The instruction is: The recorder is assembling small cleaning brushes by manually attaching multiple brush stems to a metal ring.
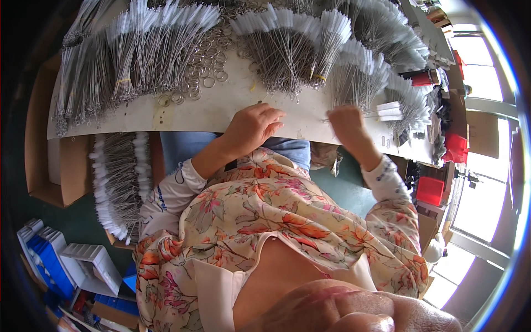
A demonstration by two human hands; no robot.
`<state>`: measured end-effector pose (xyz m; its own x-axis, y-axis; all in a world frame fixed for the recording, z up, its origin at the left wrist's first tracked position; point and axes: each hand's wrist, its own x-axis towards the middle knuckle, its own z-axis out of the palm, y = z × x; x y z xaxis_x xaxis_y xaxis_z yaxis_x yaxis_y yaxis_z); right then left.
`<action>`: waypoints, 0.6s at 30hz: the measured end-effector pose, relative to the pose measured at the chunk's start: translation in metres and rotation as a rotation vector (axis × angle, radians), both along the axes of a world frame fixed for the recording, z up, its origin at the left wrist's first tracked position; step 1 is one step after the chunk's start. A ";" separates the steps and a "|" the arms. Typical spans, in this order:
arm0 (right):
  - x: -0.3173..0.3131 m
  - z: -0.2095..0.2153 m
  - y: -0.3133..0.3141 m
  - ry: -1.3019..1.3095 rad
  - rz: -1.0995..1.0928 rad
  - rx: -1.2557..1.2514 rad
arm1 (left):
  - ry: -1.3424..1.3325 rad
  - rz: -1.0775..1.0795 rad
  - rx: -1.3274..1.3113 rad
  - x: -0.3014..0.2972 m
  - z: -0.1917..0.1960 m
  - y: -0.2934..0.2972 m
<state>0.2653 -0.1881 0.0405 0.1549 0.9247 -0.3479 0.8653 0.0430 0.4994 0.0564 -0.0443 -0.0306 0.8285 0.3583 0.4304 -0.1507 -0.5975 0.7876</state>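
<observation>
My left hand (251, 128) is just over the near edge of the table, its fingers half bent and a gap between fingertips and thumb. Nothing shows in it. To its right, my right hand (348, 126) is closed around the thin wire stems of several brushes. Their white bristle heads (390, 111) stick out to the right of the hand, and the wire ends poke out on its left. Beyond my hands lie bundles of wire brushes (282, 50) with pale bristles. Loose metal rings (207, 74) are heaped between the bundles.
More brush bundles (157, 50) cover the far left of the white table (221, 113). A cardboard box (74, 166) and a stack of brushes (119, 182) are below its left edge. Red bins (430, 190) stand at the right, blue and white plastic trays (91, 265) at lower left.
</observation>
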 end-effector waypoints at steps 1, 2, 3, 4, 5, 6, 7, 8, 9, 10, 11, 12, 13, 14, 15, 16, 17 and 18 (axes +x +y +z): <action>-0.013 -0.005 0.006 0.074 -0.033 0.002 | -0.009 0.010 -0.003 0.000 0.001 -0.001; -0.020 -0.009 0.010 0.400 -0.032 0.163 | -0.024 0.025 0.003 0.000 0.002 -0.003; -0.025 -0.013 0.015 0.741 -0.026 0.316 | -0.026 0.048 0.008 -0.003 0.002 -0.007; -0.036 -0.015 0.021 0.750 -0.022 0.307 | -0.039 0.034 -0.065 -0.008 0.007 -0.009; -0.046 -0.012 0.029 1.152 -0.203 0.249 | -0.031 0.041 -0.071 -0.012 0.007 -0.008; -0.053 -0.009 0.035 1.546 -0.401 0.183 | -0.074 0.038 -0.044 -0.015 0.006 -0.005; -0.056 -0.007 0.039 1.554 -0.407 0.182 | -0.117 0.033 -0.017 -0.019 0.007 -0.002; -0.058 -0.006 0.044 1.702 -0.567 0.044 | -0.134 0.054 0.021 -0.024 0.009 0.001; -0.059 -0.002 0.047 1.836 -0.729 -0.106 | -0.129 0.050 0.016 -0.028 0.018 0.007; -0.058 0.003 0.049 1.916 -0.798 -0.195 | -0.114 0.025 0.184 -0.029 0.029 0.014; -0.055 0.005 0.047 1.921 -0.807 -0.196 | -0.101 -0.004 0.353 -0.029 0.037 0.021; -0.050 0.006 0.045 1.744 -0.703 -0.042 | -0.001 0.072 0.394 -0.028 0.039 0.035; -0.045 0.006 0.045 1.562 -0.591 0.092 | 0.103 0.159 0.435 -0.027 0.034 0.052; -0.032 0.001 0.040 1.261 -0.280 0.241 | 0.198 0.299 0.525 -0.022 0.028 0.071; -0.030 -0.003 0.038 1.267 -0.279 0.242 | 0.300 0.445 0.617 -0.020 0.021 0.087; -0.029 -0.004 0.035 0.809 -0.135 0.202 | 0.301 0.439 0.621 -0.020 0.021 0.096; -0.030 -0.003 0.033 0.351 0.003 0.156 | 0.320 0.423 0.659 -0.020 0.021 0.101; -0.033 -0.006 0.035 0.465 -0.036 0.224 | 0.337 0.405 0.698 -0.018 0.019 0.106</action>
